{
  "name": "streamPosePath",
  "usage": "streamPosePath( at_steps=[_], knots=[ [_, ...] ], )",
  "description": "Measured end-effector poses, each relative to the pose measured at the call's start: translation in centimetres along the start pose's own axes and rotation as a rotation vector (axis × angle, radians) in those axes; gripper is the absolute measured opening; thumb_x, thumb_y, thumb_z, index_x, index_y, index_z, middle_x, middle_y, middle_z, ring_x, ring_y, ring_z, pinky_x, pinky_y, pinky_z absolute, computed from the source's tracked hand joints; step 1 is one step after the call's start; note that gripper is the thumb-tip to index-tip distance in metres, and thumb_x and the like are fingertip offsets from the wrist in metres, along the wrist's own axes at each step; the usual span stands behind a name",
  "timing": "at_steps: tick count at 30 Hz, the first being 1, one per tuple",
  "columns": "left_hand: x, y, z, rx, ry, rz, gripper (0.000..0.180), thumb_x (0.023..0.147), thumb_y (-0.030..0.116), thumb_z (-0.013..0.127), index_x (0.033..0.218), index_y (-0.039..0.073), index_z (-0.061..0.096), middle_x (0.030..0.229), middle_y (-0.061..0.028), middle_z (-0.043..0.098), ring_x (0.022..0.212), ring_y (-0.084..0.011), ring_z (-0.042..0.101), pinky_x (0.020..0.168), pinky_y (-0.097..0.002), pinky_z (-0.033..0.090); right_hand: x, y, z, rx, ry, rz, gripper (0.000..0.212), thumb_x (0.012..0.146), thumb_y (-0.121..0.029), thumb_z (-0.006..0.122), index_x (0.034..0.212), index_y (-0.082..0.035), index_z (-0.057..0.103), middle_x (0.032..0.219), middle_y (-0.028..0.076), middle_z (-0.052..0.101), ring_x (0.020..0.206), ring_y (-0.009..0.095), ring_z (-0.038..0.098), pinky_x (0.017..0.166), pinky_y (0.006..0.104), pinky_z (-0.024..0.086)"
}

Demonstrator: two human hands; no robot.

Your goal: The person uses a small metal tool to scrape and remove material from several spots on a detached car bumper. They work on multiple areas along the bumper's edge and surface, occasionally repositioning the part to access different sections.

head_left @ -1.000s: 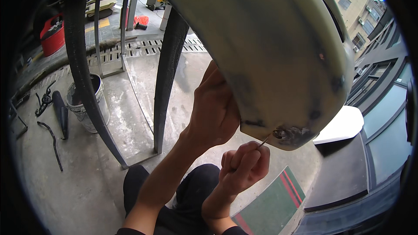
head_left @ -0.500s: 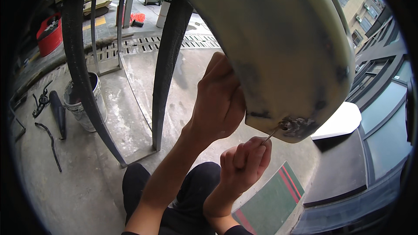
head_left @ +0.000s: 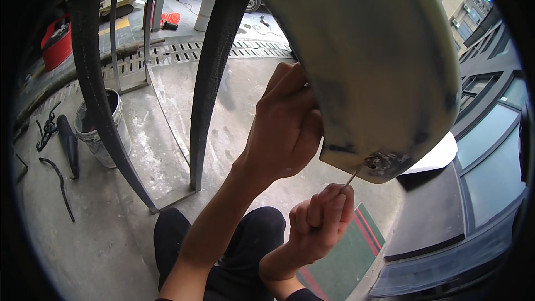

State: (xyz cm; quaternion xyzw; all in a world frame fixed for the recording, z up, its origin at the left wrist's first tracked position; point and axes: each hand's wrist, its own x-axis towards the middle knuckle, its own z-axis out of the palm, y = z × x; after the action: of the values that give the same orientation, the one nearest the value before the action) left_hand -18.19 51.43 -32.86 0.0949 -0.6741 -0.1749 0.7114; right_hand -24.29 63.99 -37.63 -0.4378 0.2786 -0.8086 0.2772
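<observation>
Cream-painted curved panel (head_left: 362,67), upper right: left hand (head_left: 287,128) grips its edge; right hand (head_left: 320,223), fisted round a thin metal tool (head_left: 351,178), may slip from the hole (head_left: 372,163), scratching paint.

A: Curved panel (head_left: 362,50) — matt cream paint, scuffed dark, chipped at its hole; thin metal rod (head_left: 351,179) there.
B: Floor (head_left: 139,150) — rough grey concrete; frame bars (head_left: 209,78) dull black metal

Daylight falls on a stained concrete floor (head_left: 111,234) crossed by a slotted drain grate (head_left: 184,53). A dirty bucket (head_left: 103,134) stands near black curved bars (head_left: 95,100); a red crate (head_left: 56,47) sits farther back, glass-fronted buildings (head_left: 490,150) at right.
</observation>
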Motion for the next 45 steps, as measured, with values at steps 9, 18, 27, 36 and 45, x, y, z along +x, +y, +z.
streamPosePath(
  at_steps=[9,18,27,36,45],
  knots=[
    [-0.1,0.4,0.3,0.008,0.014,-0.035,0.023,0.077,0.005,0.043,0.088,0.001,0.062,0.104,-0.0158,0.055,0.085,-0.0300,0.048,0.079,-0.0402,0.044,-0.1,-1.5,-0.6,0.017,0.023,0.113,0.026,0.099,-0.018,0.042,0.083,0.003,0.045,0.055,-0.002,0.034,0.037,0.001,0.018,0.033,0.0206,0.015],
    [0.1,0.1,1.1,0.037,0.128,-0.018,0.017,0.076,0.006,0.047,0.077,-0.001,0.062,0.079,-0.0200,0.062,0.072,-0.0372,0.058,0.067,-0.0382,0.047,1.1,0.3,0.2,-0.043,0.051,0.025,0.024,0.101,-0.020,0.036,0.086,-0.002,0.044,0.049,-0.006,0.020,0.036,0.002,0.009,0.031,0.0220,0.010],
    [0.1,0.2,0.7,0.064,0.105,-0.018,0.017,0.077,0.007,0.047,0.078,0.000,0.062,0.077,-0.0187,0.062,0.072,-0.0373,0.058,0.066,-0.0384,0.047,1.0,0.8,-1.7,0.017,-0.074,-0.029,0.024,0.101,-0.018,0.036,0.086,-0.002,0.044,0.048,-0.007,0.019,0.035,0.002,0.009,0.031,0.0227,0.009],
    [-0.2,0.1,0.9,0.025,0.072,-0.040,0.020,0.076,0.003,0.045,0.087,0.000,0.062,0.095,-0.0146,0.057,0.084,-0.0313,0.050,0.077,-0.0398,0.044,0.9,-0.2,-0.6,0.004,-0.041,0.041,0.023,0.101,-0.017,0.036,0.086,-0.002,0.045,0.050,-0.006,0.019,0.036,0.002,0.009,0.032,0.0221,0.010],
    [-0.1,0.1,1.1,0.060,0.113,-0.007,0.017,0.078,0.009,0.047,0.081,-0.001,0.060,0.083,-0.0177,0.059,0.074,-0.0361,0.055,0.068,-0.0398,0.045,0.9,-1.0,-0.9,-0.027,-0.065,0.073,0.024,0.101,-0.017,0.036,0.085,-0.001,0.043,0.050,-0.006,0.021,0.036,0.002,0.010,0.031,0.0220,0.011]
  ],
)
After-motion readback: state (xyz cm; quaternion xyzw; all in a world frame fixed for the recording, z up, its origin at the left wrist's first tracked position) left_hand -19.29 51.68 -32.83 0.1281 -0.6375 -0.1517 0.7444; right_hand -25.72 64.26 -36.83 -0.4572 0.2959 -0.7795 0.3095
